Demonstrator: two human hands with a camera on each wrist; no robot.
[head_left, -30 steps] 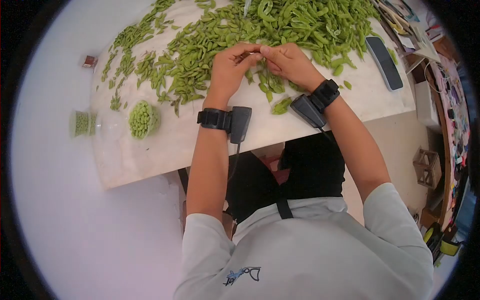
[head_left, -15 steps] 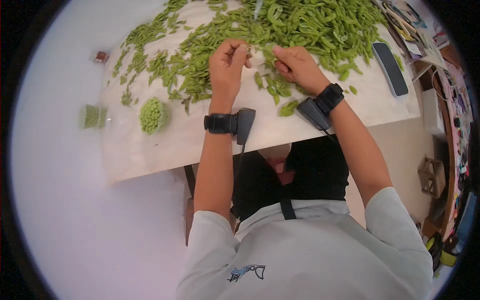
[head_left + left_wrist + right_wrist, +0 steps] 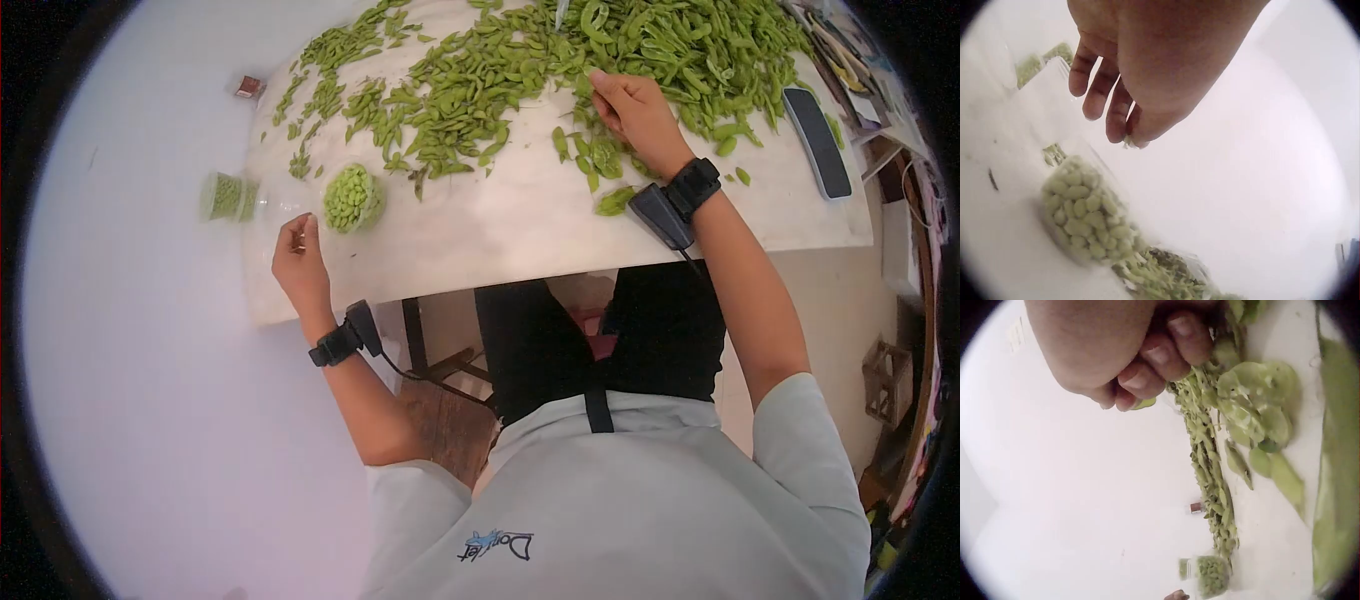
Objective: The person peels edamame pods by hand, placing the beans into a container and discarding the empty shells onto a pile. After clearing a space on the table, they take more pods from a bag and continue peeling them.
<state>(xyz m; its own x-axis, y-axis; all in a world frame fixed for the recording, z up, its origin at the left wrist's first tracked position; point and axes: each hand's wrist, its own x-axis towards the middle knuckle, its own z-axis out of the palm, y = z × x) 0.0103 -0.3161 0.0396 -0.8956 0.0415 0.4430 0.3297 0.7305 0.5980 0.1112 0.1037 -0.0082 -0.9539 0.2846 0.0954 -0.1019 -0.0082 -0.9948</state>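
Note:
My left hand (image 3: 302, 265) is over the left front of the table, beside a clear cup (image 3: 365, 215) of shelled green beans (image 3: 350, 195). In the left wrist view, its thumb and forefinger pinch a small pale green bit (image 3: 1128, 142), mostly hidden by the fingertips. My right hand (image 3: 642, 120) is at the near edge of the large heap of green bean pods (image 3: 680, 50). Its thumb and curled fingers pinch a green pod (image 3: 1145, 404), of which only an end shows in the right wrist view. Opened pods (image 3: 1257, 394) lie below this hand.
Smaller pods (image 3: 460, 80) spread leftward from the heap. A second clear container (image 3: 232, 197) with green contents stands at the far left, and a small brown object (image 3: 248, 87) lies behind it. A phone (image 3: 818, 143) lies at the right, beside a cluttered shelf (image 3: 850, 60).
The hands were together, then drew apart. My left hand has swung left and toward me, to the cup of beans. My right hand has stayed near the heap with the pod.

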